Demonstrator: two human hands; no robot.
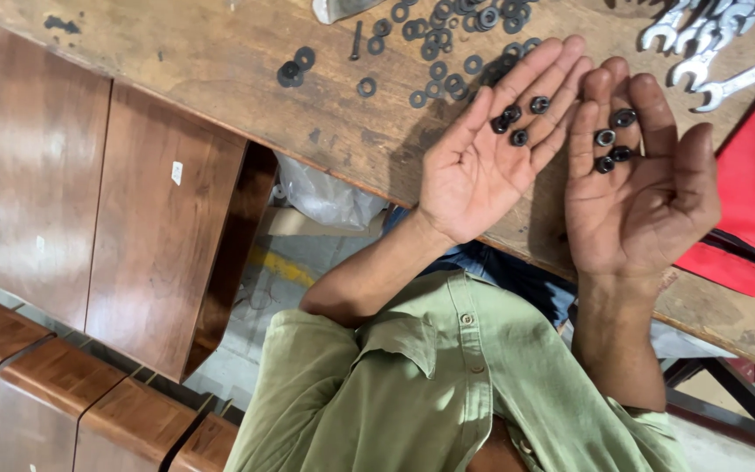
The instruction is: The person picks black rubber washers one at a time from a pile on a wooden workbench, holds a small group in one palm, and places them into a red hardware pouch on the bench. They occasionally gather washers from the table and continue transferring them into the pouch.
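While both palms lie open and upturned over the worn wooden bench [220, 79], gripping nothing, left hand [482, 157] cradles four small dark metal nuts [517, 121] on its fingers, right hand [644, 188] four more [613, 144]; black flat washers [447, 44] scattered at eleven o'clock.

Four dark nuts [517, 121] on the left hand [482, 157], four more nuts [613, 140] on the right hand [648, 192]. About five wrenches [701, 35]. Washers [447, 44] too many to count.
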